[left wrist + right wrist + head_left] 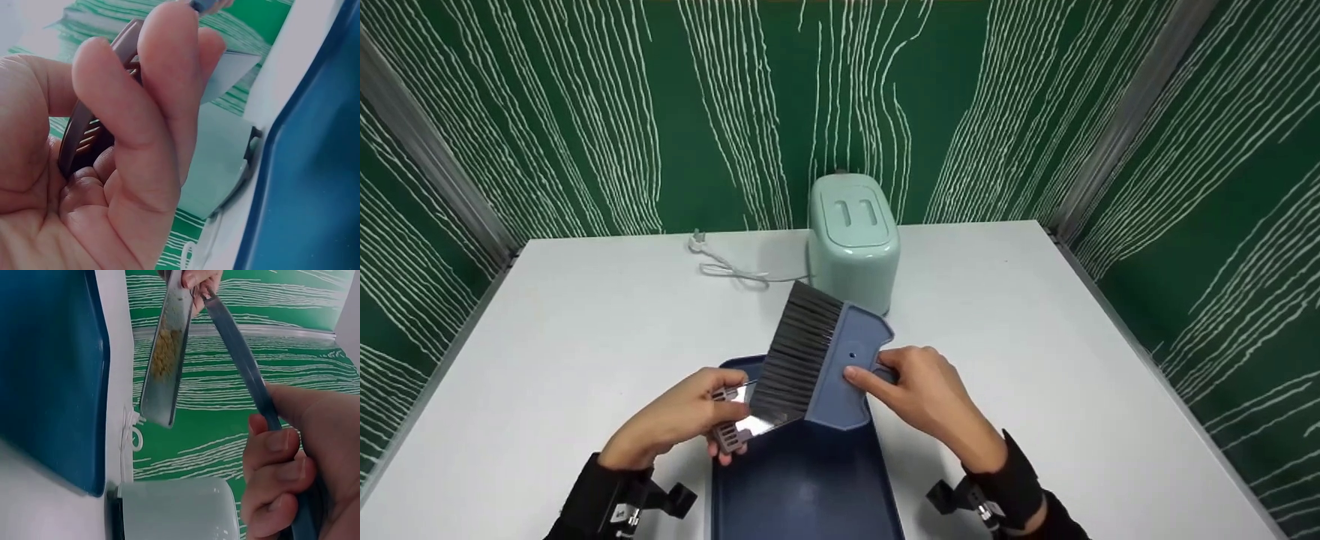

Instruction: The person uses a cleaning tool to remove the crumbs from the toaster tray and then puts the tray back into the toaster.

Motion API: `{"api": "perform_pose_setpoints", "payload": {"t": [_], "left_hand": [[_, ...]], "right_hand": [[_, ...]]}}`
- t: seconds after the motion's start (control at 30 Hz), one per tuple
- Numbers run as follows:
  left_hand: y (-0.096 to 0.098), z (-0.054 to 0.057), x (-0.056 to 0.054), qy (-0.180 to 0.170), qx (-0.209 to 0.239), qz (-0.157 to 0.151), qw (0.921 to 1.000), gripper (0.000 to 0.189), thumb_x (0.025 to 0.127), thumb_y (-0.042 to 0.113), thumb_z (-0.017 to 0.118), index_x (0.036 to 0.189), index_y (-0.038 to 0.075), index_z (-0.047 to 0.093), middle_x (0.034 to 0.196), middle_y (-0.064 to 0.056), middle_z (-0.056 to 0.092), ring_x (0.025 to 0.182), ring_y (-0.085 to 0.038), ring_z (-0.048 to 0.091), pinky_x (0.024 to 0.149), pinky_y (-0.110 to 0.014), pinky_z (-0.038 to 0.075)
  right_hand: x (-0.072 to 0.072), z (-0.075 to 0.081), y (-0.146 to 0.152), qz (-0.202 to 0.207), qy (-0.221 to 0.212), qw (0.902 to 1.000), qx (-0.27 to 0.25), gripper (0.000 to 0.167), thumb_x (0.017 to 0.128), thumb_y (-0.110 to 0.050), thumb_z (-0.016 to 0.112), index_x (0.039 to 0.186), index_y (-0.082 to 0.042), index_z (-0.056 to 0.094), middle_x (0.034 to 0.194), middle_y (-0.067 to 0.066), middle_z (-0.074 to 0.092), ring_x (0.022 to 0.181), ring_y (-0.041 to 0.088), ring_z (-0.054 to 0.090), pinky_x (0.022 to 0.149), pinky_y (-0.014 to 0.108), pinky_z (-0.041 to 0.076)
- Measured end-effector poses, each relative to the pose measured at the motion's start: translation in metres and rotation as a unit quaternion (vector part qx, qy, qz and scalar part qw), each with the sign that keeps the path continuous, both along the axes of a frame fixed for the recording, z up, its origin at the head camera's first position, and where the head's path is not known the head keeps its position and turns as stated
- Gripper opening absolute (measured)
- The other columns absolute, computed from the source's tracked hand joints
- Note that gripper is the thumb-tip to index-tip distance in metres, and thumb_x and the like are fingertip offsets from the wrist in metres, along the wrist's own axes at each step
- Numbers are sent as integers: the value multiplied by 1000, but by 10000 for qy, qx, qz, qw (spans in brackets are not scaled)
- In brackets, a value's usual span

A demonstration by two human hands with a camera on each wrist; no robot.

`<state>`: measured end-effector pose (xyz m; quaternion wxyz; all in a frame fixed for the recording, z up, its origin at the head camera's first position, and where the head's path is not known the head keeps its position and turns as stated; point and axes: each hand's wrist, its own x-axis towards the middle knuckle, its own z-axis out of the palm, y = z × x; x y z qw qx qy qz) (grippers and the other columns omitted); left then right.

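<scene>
My left hand point(684, 411) grips the slotted brown end point(729, 435) of a shiny metal crumb tray point(761, 426). In the right wrist view, yellowish crumbs point(165, 354) lie along the inside of that tray. A blue hand brush point(847, 367) with dark bristles point(799, 349) is in my right hand point(926, 386), thumb on its flat body and fingers wrapped around the handle. From the head view, the bristles overlap the crumb tray and hide much of it. Both are held above a dark blue rectangular tray point(810, 487) on the table.
Behind the brush stands a mint green toaster point(855, 225) near the table's back edge. Its white cord and plug point(727, 266) lie to its left. Green panels with white wavy lines point(720, 112) enclose the white table point(585, 322) at the back and sides.
</scene>
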<state>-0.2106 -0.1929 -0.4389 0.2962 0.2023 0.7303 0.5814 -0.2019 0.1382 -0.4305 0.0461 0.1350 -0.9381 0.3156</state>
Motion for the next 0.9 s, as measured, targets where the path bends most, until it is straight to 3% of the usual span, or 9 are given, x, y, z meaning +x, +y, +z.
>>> {"api": "perform_pose_setpoints", "payload": {"t": [0.13,0.23,0.33,0.53,0.73,0.9], "left_hand": [[0,3,-1,29,-11,-64,10000,27,105,8,59,126,-9,62,77,-10,75,55,-10,72,49,-21,55],[0,4,-2,73,-42,-93,9999,30,106,9,59,129,-10,61,79,-12,75,55,-10,72,50,-22,56],[-2,5,-2,122,-74,-87,9999,28,104,6,58,126,-10,61,78,-14,75,55,-11,72,50,-23,57],[-4,7,-1,129,-138,64,9998,7,103,4,58,101,-1,54,71,-11,73,53,-13,72,49,-25,57],[-8,10,0,228,-245,146,9993,14,102,4,59,108,-8,57,71,-15,73,53,-13,72,50,-27,58],[-8,10,0,270,-251,144,9992,10,102,4,58,103,-5,55,71,-17,73,53,-13,72,50,-27,58]], "right_hand": [[-2,0,-12,61,108,9998,163,58,98,-56,73,62,-25,40,58,-13,29,52,3,32,55,23,22],[-2,0,-17,34,149,9995,259,58,98,-56,74,62,-25,40,57,-14,29,52,3,33,54,23,23],[-2,0,-19,-19,264,9988,409,58,97,-56,74,62,-26,40,57,-14,29,52,4,33,54,24,23],[-2,-2,-23,-25,559,9958,723,60,96,-60,73,62,-26,38,57,-14,27,52,6,33,53,26,23],[1,-3,-26,-29,780,9928,905,61,96,-61,73,62,-25,37,56,-15,26,51,6,33,51,26,23],[3,-3,-27,-34,999,9896,1039,62,96,-61,73,61,-25,36,55,-15,25,49,6,32,50,26,21]]}}
